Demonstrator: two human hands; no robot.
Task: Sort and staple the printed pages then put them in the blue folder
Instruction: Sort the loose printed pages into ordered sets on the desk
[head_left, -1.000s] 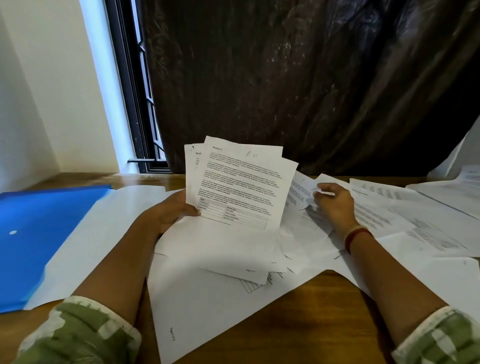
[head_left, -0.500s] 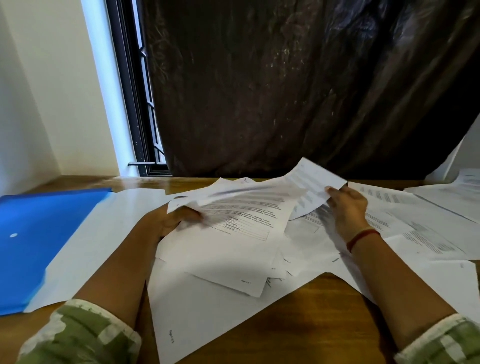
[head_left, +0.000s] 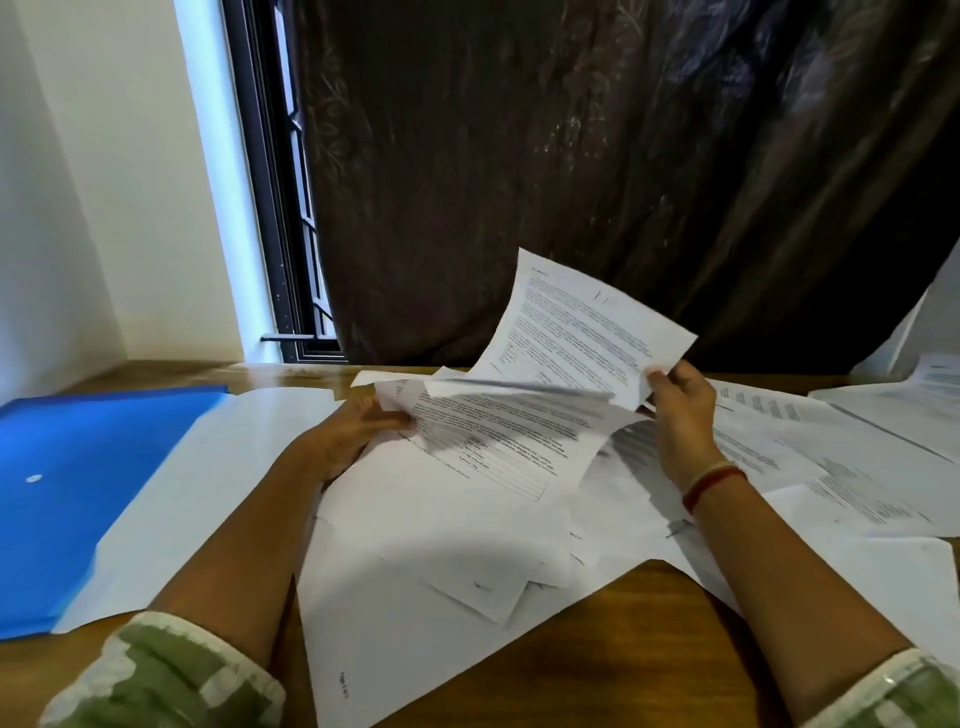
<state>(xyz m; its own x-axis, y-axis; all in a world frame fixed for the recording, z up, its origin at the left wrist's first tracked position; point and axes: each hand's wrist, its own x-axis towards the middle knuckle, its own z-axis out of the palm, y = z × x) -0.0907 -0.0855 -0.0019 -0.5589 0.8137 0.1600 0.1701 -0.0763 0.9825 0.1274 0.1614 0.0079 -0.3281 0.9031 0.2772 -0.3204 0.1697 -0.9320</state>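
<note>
My left hand (head_left: 358, 431) grips the left edge of a small stack of printed pages (head_left: 514, 441), held low and nearly flat over the table. My right hand (head_left: 680, 405) pinches the lower right corner of a single printed page (head_left: 587, 332) and holds it raised and tilted above that stack. Loose printed pages (head_left: 810, 467) lie scattered over the wooden table (head_left: 623, 649), some face down. The blue folder (head_left: 78, 478) lies flat at the left, with a white sheet (head_left: 208, 493) overlapping its right edge. No stapler is in view.
A dark curtain (head_left: 623, 156) hangs behind the table, next to a window frame (head_left: 275, 208) and a white wall at the left. More pages (head_left: 924, 410) lie at the far right edge.
My left hand has lowered its stack from upright to nearly flat. My right hand has picked a page off the table and lifted it above the stack.
</note>
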